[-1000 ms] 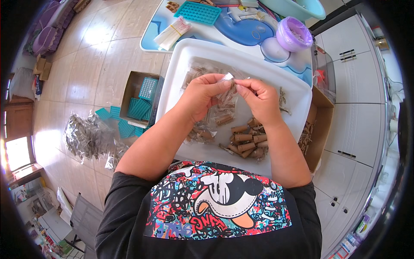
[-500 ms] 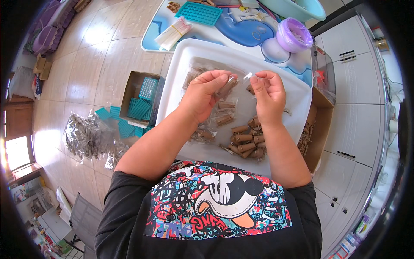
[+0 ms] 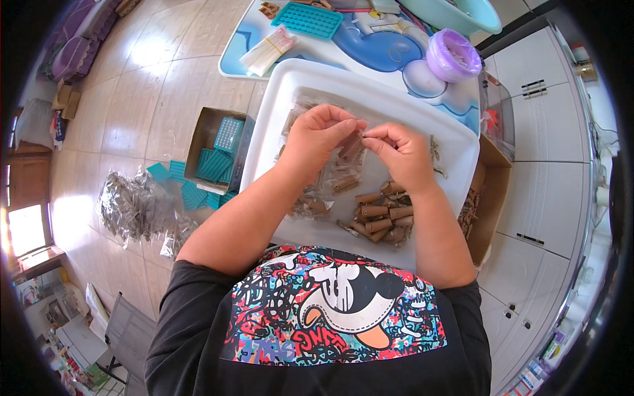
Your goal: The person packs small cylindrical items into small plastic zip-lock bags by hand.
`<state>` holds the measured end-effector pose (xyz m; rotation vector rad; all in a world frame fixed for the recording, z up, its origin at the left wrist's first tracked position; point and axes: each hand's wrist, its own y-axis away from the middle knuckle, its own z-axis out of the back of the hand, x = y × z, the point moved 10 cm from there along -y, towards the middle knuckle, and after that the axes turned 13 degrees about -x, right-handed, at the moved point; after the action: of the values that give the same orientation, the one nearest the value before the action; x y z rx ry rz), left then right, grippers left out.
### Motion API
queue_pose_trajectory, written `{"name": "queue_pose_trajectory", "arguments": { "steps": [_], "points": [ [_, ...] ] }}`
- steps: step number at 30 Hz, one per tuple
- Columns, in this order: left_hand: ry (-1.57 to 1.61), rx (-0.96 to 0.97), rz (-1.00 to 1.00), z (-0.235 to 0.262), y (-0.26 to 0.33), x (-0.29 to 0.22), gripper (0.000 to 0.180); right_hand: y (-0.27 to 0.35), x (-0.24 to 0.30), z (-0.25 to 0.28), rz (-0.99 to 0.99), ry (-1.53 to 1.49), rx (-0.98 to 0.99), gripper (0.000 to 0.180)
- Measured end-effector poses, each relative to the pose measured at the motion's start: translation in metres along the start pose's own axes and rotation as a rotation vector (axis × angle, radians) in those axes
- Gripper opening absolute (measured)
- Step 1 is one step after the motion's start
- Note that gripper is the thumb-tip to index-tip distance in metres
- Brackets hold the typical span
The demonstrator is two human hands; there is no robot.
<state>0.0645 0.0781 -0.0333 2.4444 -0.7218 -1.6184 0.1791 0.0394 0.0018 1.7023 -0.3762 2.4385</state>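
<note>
My left hand (image 3: 322, 137) and my right hand (image 3: 400, 153) meet fingertip to fingertip above a large white tray (image 3: 297, 89). Between the pinched fingers is a small brown tube piece (image 3: 361, 135), mostly hidden by the fingers. Below my right hand a heap of short brown paper tubes (image 3: 381, 216) lies in the tray. More brown pieces in clear wrap (image 3: 312, 206) lie under my left forearm.
A cardboard box (image 3: 210, 125) with teal grid trays (image 3: 219, 153) stands on the floor at left, beside a pile of clear bags (image 3: 132, 206). A purple tub (image 3: 452, 57), a teal basin (image 3: 462, 14) and another teal tray (image 3: 307, 18) lie beyond the white tray. White cabinets (image 3: 548, 158) at right.
My hands have come closer together, fingertips now touching. The small white piece held up by my right hand earlier is no longer visible.
</note>
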Motion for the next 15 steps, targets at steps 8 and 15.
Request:
{"name": "queue_pose_trajectory", "arguments": {
  "steps": [8,15],
  "points": [
    [-0.114,-0.010,-0.013,-0.002,0.003,0.009,0.016,0.008,0.064,0.027,0.506,0.212,-0.357,0.019],
    [-0.372,0.086,-0.134,-0.017,0.013,0.004,0.017,0.004,0.057,0.015,0.536,0.275,-0.317,0.010]
  ]
}}
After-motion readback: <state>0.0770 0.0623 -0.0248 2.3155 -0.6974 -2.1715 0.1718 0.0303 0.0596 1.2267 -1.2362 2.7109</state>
